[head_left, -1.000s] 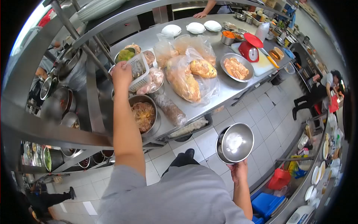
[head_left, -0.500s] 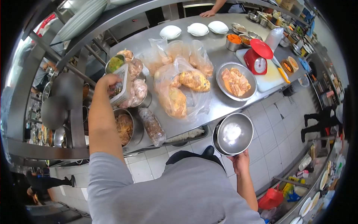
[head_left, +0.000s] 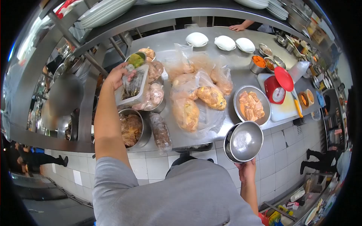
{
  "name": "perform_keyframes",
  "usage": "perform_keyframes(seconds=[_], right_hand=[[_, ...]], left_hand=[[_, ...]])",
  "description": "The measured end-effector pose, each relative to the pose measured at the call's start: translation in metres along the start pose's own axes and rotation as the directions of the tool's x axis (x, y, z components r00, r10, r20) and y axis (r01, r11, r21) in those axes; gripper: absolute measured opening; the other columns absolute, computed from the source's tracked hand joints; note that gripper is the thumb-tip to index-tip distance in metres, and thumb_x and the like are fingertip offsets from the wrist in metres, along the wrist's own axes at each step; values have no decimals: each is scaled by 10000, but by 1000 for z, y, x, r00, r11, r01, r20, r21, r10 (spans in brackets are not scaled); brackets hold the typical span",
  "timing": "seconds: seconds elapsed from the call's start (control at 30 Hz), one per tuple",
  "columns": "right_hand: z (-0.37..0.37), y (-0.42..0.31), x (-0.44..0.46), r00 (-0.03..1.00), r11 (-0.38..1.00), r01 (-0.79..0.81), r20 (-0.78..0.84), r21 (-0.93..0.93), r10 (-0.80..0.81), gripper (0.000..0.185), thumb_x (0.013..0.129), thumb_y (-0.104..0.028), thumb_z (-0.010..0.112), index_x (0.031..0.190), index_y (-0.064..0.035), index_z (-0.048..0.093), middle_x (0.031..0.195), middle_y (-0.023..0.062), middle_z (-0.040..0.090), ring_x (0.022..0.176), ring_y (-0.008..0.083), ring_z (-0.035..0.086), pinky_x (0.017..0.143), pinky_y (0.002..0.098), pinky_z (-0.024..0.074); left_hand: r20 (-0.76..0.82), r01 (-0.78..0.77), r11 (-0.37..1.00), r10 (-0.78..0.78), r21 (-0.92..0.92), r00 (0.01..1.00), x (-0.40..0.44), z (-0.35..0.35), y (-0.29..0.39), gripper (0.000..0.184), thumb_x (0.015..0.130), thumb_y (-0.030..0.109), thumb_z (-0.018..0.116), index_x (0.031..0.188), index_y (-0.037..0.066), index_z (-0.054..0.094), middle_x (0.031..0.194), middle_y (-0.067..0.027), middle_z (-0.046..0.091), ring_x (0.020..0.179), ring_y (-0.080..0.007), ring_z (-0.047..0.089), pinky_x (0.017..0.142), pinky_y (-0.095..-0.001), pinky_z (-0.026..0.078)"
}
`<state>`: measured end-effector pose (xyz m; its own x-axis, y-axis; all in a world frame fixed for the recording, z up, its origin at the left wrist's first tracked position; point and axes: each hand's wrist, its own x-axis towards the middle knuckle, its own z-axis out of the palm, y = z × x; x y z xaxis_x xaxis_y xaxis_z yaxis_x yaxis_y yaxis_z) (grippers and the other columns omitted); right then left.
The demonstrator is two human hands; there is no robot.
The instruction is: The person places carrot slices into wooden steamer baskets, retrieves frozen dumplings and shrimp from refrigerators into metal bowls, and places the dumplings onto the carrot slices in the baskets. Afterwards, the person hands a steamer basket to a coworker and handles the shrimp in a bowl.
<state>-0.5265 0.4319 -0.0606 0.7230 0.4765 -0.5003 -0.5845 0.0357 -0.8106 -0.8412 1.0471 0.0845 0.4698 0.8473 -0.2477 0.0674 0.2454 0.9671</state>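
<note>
My left hand (head_left: 120, 76) is over the white plastic basket (head_left: 140, 87), fingers closed on what looks like a clear plastic packet (head_left: 130, 69); its contents are hard to make out. Dark packets (head_left: 132, 88) lie in the basket, which rests tilted against bagged pale meat (head_left: 154, 94). My right hand (head_left: 247, 170) grips stacked metal bowls (head_left: 247, 141) from below, off the table's front edge; the top bowl has nothing in it. Just beyond them stands a metal bowl of marinated meat (head_left: 251, 106). Large plastic bags of marinated meat (head_left: 200, 96) lie mid-table.
A red scale (head_left: 277, 89) and an orange-handled knife (head_left: 298, 105) are on the white cutting board. White bowls (head_left: 225, 42) line the far side, near another person's hand (head_left: 237, 28). A pot of brown meat (head_left: 131, 132) and a wrapped roll (head_left: 160, 132) stand near left. A shelf (head_left: 158, 11) overhangs.
My left hand has risen out of the basket, with the packet now showing in its fingers. My right hand still holds the bowls. The camera view has shifted.
</note>
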Motion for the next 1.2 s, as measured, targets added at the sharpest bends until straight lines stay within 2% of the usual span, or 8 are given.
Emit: perform_keyframes(seconds=[0.17, 0.23, 0.5, 0.67, 0.77, 0.9, 1.0, 1.2], right_hand=[[26, 5, 11, 999, 1000, 13, 47, 28, -15, 406, 1049, -67, 512, 1450, -127, 489, 1182, 116, 703, 898, 224, 765, 656, 326, 688], [34, 5, 13, 998, 999, 26, 61, 36, -28, 403, 1049, -63, 507, 1447, -125, 491, 1180, 119, 704, 898, 226, 766, 653, 330, 691], [59, 10, 22, 996, 1000, 8, 90, -19, -6, 414, 1047, -43, 485, 1453, -127, 483, 1187, 126, 699, 911, 231, 767, 671, 336, 699], [73, 13, 20, 993, 1000, 15, 119, -13, -13, 430, 1069, -107, 535, 1490, -143, 456, 1266, 111, 671, 965, 217, 753, 698, 316, 683], [84, 18, 23, 994, 1000, 7, 106, -17, -5, 425, 1059, -92, 527, 1477, -140, 465, 1224, 107, 683, 945, 217, 756, 701, 325, 683], [99, 27, 25, 993, 1000, -7, 121, -7, 7, 416, 1049, -84, 528, 1459, -133, 476, 1190, 107, 692, 922, 218, 757, 698, 333, 685], [109, 31, 24, 994, 999, -13, 106, -39, 17, 398, 1062, -108, 535, 1453, -127, 467, 1214, 109, 686, 940, 215, 755, 689, 319, 680], [118, 40, 16, 993, 999, -13, 119, -32, 17, 388, 1061, -102, 537, 1441, -116, 462, 1245, 121, 679, 967, 219, 754, 702, 314, 682]], left_hand=[[21, 29, 993, -31, 115, 999, 41, -20, -32, 403, 892, 20, 662, 1271, -104, 602, 1018, -190, 734, 756, -209, 693, 605, -310, 541], [-131, 18, 735, 97, 678, 987, 43, 5, -47, 337, 789, 94, 808, 1048, -87, 690, 894, -136, 711, 683, -208, 678, 528, -314, 520], [-180, 79, 800, 36, 594, 983, 59, 12, -46, 484, 674, 35, 840, 1112, -89, 677, 819, -120, 664, 597, -198, 617, 451, -333, 448], [-95, 162, 975, -149, 150, 984, 60, -12, -52, 718, 729, -71, 800, 1388, -68, 515, 985, -159, 692, 690, -217, 674, 496, -332, 475], [-130, 107, 988, -92, 108, 987, 63, -4, -55, 795, 744, -103, 796, 1465, -59, 463, 1106, -183, 686, 802, -246, 709, 532, -337, 503], [-168, 29, 954, 23, 300, 985, 62, 7, -51, 910, 745, -97, 811, 1550, -48, 391, 1158, -191, 674, 876, -276, 716, 554, -354, 516], [-19, 63, 997, -62, 38, 998, 61, -19, -53, 887, 748, -66, 816, 1541, -50, 418, 1124, -181, 684, 875, -263, 712, 598, -376, 527], [42, 120, 973, -130, 199, 991, 48, -16, -44, 918, 706, -22, 827, 1540, -47, 443, 1105, -182, 695, 906, -259, 711, 745, -393, 558]])
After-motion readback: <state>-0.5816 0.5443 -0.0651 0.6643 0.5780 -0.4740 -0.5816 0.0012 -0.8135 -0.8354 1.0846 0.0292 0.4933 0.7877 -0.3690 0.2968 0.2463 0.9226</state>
